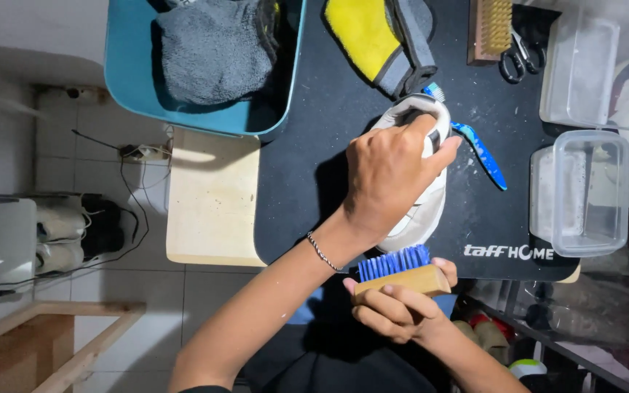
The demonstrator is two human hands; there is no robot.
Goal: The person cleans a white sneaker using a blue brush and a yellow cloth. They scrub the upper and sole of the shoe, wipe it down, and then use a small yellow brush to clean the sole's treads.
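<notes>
- Left hand (387,182) — reaches in from 7 o'clock and lies over a white shoe (418,211) near the centre of the view; the fingers are curled around the shoe's upper part, thumb toward 3 o'clock, gripping it.
- White shoe — rests on a black mat (314,145), its long axis running from 12 toward 6 o'clock; most of its upper is hidden under the left hand. A thin chain bracelet (323,253) circles the left wrist.
- Right hand (398,309) — sits at 6 o'clock of the shoe, fingers closed around a wooden brush with blue bristles (400,271); the bristles point up toward 12 o'clock, just beside the shoe's lower end. Whether they touch the shoe cannot be told.
- Blue toothbrush (480,149) — lies on the mat at 3 o'clock of the shoe, its bristled head close to the shoe's top.
- Teal tub (129,73) — at 10 o'clock, holding a grey towel (212,54).
- Yellow and grey pad (373,36) — at 12 o'clock on the mat.
- Second wooden brush (491,29) with pale bristles and black-handled scissors (522,58) — at 1 o'clock.
- Two clear plastic containers (582,193) — at 2 to 3 o'clock along the mat's edge, one above the other.
- Pale wooden table (209,200) — shows at 9 o'clock of the mat, with a tiled floor (74,145) beyond it.
</notes>
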